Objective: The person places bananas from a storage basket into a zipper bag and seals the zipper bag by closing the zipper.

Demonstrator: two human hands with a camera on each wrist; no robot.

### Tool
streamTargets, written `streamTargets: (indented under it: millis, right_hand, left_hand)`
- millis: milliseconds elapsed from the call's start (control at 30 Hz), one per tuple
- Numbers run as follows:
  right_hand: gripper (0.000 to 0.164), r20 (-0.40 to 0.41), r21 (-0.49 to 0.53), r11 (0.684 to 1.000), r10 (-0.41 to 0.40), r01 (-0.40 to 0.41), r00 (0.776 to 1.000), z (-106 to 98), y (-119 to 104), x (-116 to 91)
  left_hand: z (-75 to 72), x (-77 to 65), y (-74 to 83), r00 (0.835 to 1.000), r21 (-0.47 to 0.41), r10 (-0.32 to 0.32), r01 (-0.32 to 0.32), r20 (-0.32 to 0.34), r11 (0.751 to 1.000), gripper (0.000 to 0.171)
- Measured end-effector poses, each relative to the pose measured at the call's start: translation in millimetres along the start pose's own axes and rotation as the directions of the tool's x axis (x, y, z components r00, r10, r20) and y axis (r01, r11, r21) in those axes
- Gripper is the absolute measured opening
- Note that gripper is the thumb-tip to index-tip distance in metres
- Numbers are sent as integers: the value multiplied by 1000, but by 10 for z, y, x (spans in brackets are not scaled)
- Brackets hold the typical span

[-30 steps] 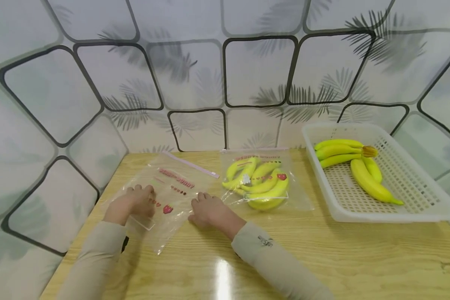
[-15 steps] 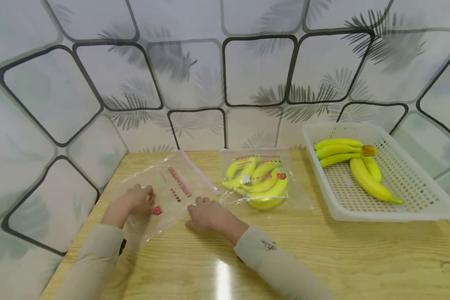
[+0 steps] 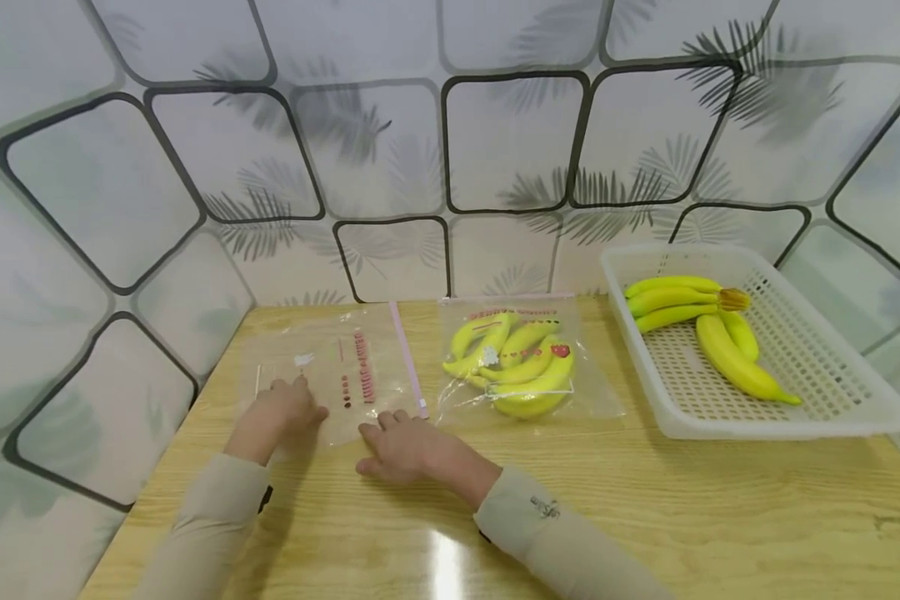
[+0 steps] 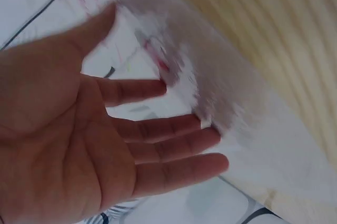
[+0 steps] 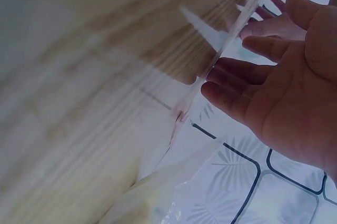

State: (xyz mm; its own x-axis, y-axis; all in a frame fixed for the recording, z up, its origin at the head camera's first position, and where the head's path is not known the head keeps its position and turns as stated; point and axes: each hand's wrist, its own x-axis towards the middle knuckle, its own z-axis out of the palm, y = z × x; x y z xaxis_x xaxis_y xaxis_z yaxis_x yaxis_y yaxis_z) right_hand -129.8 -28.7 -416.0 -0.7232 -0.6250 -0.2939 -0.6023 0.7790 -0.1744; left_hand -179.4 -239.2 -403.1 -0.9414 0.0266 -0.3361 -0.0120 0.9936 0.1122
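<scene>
A flat clear zip bag with red print lies on the left of the wooden table, its pink zip strip on the right side. My left hand rests on the bag's lower left part; in the left wrist view its fingers are extended, tips at the plastic. At the bag's lower right edge, near the slider, is my right hand, fingers reaching forward onto the film. In the right wrist view those fingers are fairly straight and meet the bag's edge.
Right of this bag lies a second zip bag holding several bananas. A white plastic basket with more bananas stands at the right. A patterned wall borders the table behind and at the left.
The left bag has turned clockwise, so its zip strip now runs nearly front to back. My left hand has shifted slightly right and nearer; my right hand moved a little left and nearer.
</scene>
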Motion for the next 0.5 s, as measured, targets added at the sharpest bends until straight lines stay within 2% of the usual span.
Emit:
streamTargets:
  millis: [133,333,500]
  right_hand:
    - [63,7,36,999,-18,18,1000,9,-20,-13]
    - [63,14,49,999,-17,16,1000,25,-15,-26]
    - [63,16,24,1000,-8,8,1000,11,-21,-21]
  left_hand:
    - [43,2,3,1000,-7,13,-13,10,1000,78]
    - [69,32,-96,999,-78,35,-35,-3,996,76]
    - [82,72,-75,999,-48,34,-35,-33,998,74]
